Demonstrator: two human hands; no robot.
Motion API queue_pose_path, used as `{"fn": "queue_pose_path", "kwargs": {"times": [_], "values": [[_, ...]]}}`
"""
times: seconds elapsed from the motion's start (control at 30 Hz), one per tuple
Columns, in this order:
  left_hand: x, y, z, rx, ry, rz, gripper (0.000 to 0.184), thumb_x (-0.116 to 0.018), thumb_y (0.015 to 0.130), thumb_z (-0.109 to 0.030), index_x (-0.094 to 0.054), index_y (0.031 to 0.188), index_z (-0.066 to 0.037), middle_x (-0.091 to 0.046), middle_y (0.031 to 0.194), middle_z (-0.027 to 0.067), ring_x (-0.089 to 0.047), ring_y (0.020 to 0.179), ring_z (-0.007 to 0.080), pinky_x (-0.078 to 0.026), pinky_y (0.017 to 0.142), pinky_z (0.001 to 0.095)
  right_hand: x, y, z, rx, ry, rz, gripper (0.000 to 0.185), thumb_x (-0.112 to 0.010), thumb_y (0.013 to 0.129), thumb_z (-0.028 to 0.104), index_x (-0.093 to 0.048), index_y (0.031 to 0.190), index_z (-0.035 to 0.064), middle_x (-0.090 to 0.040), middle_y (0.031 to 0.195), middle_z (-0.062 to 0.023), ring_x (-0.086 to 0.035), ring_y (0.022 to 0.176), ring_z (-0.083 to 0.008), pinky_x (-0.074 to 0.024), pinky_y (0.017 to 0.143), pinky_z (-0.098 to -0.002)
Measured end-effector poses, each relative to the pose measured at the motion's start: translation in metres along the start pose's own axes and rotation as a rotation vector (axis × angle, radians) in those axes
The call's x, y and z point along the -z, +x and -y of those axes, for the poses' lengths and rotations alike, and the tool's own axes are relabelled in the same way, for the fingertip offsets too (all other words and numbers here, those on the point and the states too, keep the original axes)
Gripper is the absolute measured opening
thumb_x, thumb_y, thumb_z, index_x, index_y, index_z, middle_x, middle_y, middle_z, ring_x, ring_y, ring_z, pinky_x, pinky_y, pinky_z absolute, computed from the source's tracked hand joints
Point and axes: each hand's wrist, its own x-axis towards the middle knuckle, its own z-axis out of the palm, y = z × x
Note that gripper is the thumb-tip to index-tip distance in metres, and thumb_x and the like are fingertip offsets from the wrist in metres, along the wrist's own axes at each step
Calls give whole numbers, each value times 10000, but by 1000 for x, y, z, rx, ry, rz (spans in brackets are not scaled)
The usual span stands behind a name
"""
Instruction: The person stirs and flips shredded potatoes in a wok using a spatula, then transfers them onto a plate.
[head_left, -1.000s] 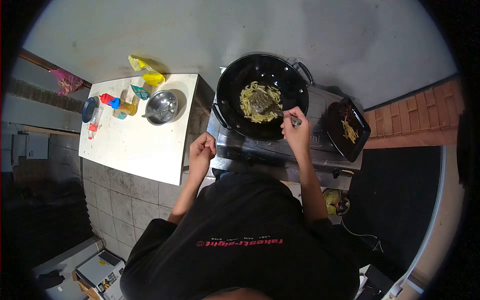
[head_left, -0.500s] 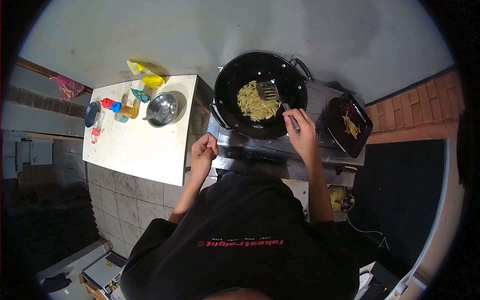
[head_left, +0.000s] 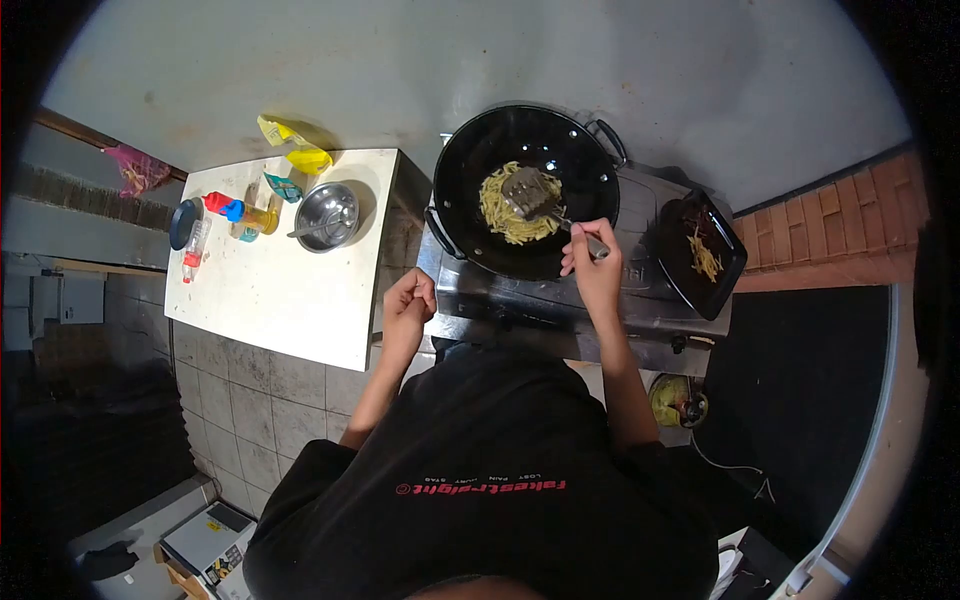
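Note:
A black two-handled wok (head_left: pixel 520 128) stands on the metal stove (head_left: pixel 480 305), with pale yellow strips of food (head_left: pixel 515 228) at its bottom. My right hand (head_left: pixel 595 265) is closed around the handle of a slotted metal spatula (head_left: pixel 528 192), whose blade lies over the strips. To the left of the stove's front edge, my left hand (head_left: pixel 409 297) hovers with its fingers curled in; nothing can be seen in it. A dark square plate (head_left: pixel 690 265) at the stove's right end bears more strips and some darker pieces.
On the white table (head_left: pixel 280 300) at the left are a steel bowl (head_left: pixel 327 216) with a spoon, a yellow packet (head_left: pixel 305 155), a teal packet (head_left: pixel 284 187) and several bottles. A stove knob (head_left: pixel 679 345) sticks out at the front right.
The spatula blade has turned over the strips, and its tines no longer show as they did half a second ago. My right hand has shifted slightly left. My left hand has hardly moved.

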Motion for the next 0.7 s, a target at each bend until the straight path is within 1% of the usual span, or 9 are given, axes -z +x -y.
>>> {"fn": "queue_pose_path", "kwargs": {"times": [0.03, 0.1, 0.2, 0.3, 0.37, 0.5, 0.57, 0.63, 0.7], "values": [[1, 0, 0, 0, -1, -2, 234, -314, 685, 119, -444, 747, -65, -400, 597, -33, -316, 523, 34, -209, 478, 211, -2, 0, -3, -12, 17, 27, 139, -596, 956, 148, -550, 910, 26, -593, 639, -49, -561, 500, -67, -468, 414, -232], [2, -1, 1, -23, 30, 3, 230, -330, 716, 116, -446, 765, -77, -370, 591, -44, -294, 501, 41, -187, 466, 224, -5, -1, -6, -52, 24, 44, 151, -601, 954, 152, -534, 911, 24, -593, 648, -56, -565, 502, -80, -471, 423, -240], [4, 0, 3, -31, 23, 2, 236, -326, 712, 120, -448, 761, -77, -371, 591, -44, -298, 504, 41, -187, 466, 222, -9, 0, -12, -98, 76, 64, 160, -605, 953, 161, -524, 912, 29, -589, 651, -54, -561, 501, -80, -464, 418, -241], [4, 1, 6, -27, 21, -27, 239, -324, 711, 122, -449, 755, -77, -375, 592, -43, -303, 507, 42, -189, 466, 222, -11, -2, -11, -117, 1, 87, 170, -608, 952, 171, -514, 910, 35, -581, 653, -50, -552, 500, -81, -452, 412, -242], [4, 2, 5, -20, 25, -26, 240, -323, 710, 123, -448, 753, -78, -379, 594, -42, -306, 511, 42, -190, 467, 222, -11, -4, -4, -132, -69, 109, 175, -620, 946, 177, -509, 908, 47, -562, 634, -31, -535, 494, -78, -440, 408, -244], [5, 4, 3, -13, 14, -7, 245, -322, 707, 126, -449, 752, -79, -391, 603, -38, -311, 516, 43, -193, 469, 221, -10, -6, 7, -136, -158, 140, 175, -626, 942, 183, -516, 911, 50, -562, 628, -18, -533, 502, -73, -446, 417, -245], [4, 5, 2, -18, 21, -7, 243, -322, 708, 125, -448, 752, -78, -391, 603, -38, -310, 514, 44, -193, 468, 222, -9, -6, 9, -98, -249, 157, 148, -618, 945, 186, -561, 948, 49, -573, 631, -11, -548, 520, -69, -456, 428, -246], [5, 7, 1, -22, 28, -7, 242, -322, 709, 124, -447, 752, -78, -391, 604, -37, -309, 513, 45, -192, 468, 223, -9, -6, 11, -124, -222, 172, 142, -610, 948, 187, -586, 955, 46, -580, 636, -13, -555, 530, -68, -460, 434, -246], [6, 8, 1, -10, 4, -5, 231, -316, 685, 119, -449, 738, -62, -413, 605, -28, -329, 533, 37, -218, 483, 211, -8, -6, 10, -149, -194, 185, 144, -602, 951, 187, -612, 961, 44, -586, 641, -14, -561, 540, -66, -464, 439, -247]]}}
